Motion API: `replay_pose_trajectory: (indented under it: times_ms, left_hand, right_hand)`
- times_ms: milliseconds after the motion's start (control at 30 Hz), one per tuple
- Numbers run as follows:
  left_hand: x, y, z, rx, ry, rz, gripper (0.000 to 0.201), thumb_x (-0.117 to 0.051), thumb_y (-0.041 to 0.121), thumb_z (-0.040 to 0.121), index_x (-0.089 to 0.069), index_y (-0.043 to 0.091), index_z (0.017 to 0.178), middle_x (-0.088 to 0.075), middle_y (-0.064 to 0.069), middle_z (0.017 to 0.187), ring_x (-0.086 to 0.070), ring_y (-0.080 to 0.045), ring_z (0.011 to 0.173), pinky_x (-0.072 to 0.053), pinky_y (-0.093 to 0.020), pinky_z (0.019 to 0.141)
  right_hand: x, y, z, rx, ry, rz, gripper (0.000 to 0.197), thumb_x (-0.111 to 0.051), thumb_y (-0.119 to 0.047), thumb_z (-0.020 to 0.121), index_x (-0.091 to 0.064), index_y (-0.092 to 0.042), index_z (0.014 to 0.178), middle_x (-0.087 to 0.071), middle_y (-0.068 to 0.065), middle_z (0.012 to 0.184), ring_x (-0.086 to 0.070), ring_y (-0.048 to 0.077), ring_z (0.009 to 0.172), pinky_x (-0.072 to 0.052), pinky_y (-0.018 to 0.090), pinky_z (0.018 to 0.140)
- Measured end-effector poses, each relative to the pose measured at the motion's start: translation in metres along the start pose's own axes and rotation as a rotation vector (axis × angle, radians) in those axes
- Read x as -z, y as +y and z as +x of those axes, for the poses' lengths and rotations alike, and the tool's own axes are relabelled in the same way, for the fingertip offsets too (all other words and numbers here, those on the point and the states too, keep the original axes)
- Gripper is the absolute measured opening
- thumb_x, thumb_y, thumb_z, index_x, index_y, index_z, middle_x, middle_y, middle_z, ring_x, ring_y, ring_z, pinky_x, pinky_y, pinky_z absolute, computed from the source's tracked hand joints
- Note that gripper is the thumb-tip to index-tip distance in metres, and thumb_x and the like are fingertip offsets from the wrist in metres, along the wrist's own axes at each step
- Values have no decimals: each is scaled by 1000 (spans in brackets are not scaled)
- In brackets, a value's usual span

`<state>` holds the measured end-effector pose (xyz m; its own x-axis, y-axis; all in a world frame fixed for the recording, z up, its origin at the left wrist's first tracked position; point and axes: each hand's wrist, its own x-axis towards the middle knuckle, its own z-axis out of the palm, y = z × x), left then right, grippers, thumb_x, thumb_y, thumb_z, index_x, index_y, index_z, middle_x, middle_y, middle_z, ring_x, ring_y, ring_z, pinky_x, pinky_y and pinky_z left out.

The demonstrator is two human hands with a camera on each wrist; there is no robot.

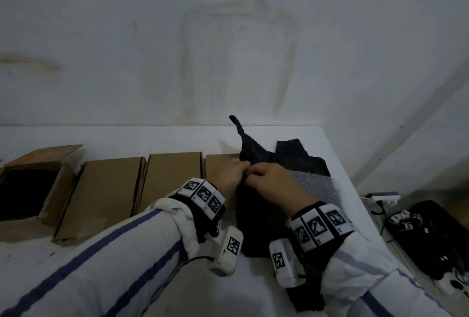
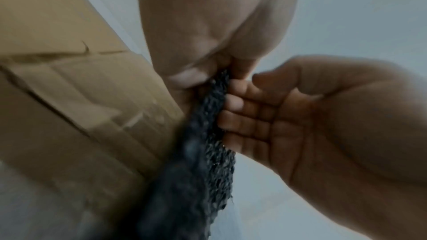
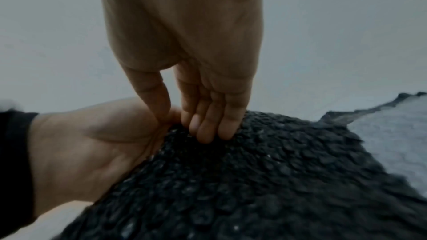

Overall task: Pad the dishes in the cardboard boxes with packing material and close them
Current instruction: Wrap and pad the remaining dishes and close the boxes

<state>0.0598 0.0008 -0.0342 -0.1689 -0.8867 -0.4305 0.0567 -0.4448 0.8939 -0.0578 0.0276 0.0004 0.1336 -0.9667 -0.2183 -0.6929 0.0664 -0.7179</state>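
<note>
Leftmost, an open brown cardboard box (image 1: 38,184) with dark padding inside sits on the white counter (image 1: 157,136); next to it lie two closed brown cardboard boxes (image 1: 101,197), side by side; a third box (image 1: 220,161) is partly hidden behind the hands; the left hand (image 1: 229,175) pinches the edge of a black bubble-wrap sheet (image 1: 256,217) between thumb and fingers; the right hand (image 1: 274,184), touching it, has its grip curled on the same edge; the sheet drapes down to the counter, seemingly over grey bubble wrap (image 1: 317,184); far right lies a black tangle of cables (image 1: 431,235).
</note>
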Motion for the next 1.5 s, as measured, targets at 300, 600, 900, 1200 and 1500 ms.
replay_pose_trajectory:
  times_ms: [300, 600, 900, 1200, 1500]
  left_hand:
    - [116, 23, -40, -102, 188, -208, 28, -45, 17, 99, -58, 3, 119, -63, -15, 118, -60, -31, 109, -45, -41, 98]
    - [269, 25, -99, -96, 399, -29, 63, -63, 3, 87, -33, 18, 139, -48, -13, 131, -54, -28, 115, -50, -41, 92]
    - [372, 41, -160, -286, 646, 656, 10, -65, 17, 87, -60, 18, 96, -56, 5, 84, -57, -19, 78, -46, -26, 63]
    - [437, 43, -182, -377, 774, 55, 19, -52, 0, 89, -43, 16, 94, -50, -13, 105, -62, -29, 86, -54, -41, 71]
    - [452, 3, -185, 29, 428, 40, 46, -65, 8, 77, -52, 6, 122, -63, -24, 109, -64, -38, 99, -52, -59, 84]
  right_hand:
    - [-29, -30, 31, -249, -13, 288, 18, -64, -19, 70, -47, -20, 74, -52, 7, 92, -52, 20, 77, -40, 30, 61]
    - [-120, -132, 55, -11, -192, 425, 34, -55, 8, 81, -58, -25, 86, -56, 9, 86, -53, 26, 72, -42, 34, 61]
    - [-197, -245, 68, 348, -35, 4, 17, -65, -7, 81, -63, -22, 88, -54, 2, 102, -56, 19, 94, -42, 22, 74]
    - [-261, -300, 45, 950, 314, -303, 19, -47, -31, 60, -53, -13, 65, -64, 5, 97, -53, 23, 90, -23, 28, 74]
    - [-334, -286, 27, 804, -376, -264, 25, -61, -34, 88, -66, -10, 92, -60, 4, 96, -53, 14, 89, -43, 28, 79]
